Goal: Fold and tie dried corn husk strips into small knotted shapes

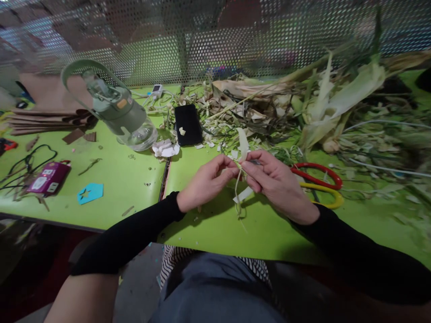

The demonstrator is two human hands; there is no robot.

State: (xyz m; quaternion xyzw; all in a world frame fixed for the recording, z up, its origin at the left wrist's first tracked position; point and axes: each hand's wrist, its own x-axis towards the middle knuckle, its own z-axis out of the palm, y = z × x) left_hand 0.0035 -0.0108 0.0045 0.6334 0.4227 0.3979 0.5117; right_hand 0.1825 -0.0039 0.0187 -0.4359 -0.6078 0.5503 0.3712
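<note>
Close together above the green table [208, 231], my two hands work on a pale strip of corn husk [243, 142]. Its broad tip points up between them, and a thin strand [236, 193] hangs down toward the tabletop. My right hand [279, 186] pinches the strip between thumb and fingers. My left hand [208, 179] is closed at the strip's lower part, thumb against fingertips. Right beside my right hand lie scissors with a red handle loop [332, 175] and a yellow one [337, 197]. A small pale scrap [244, 194] sits below my fingers.
Husk scraps [256, 107] and large corn husks [340, 103] heap at the back and right. A black phone [188, 128], a water bottle [124, 114] and crumpled tissue [165, 148] stand between. Leftward are a purple box [50, 178], a blue tag [90, 193] and folded brown sheets [50, 116]. Perforated mesh [208, 49] rises behind.
</note>
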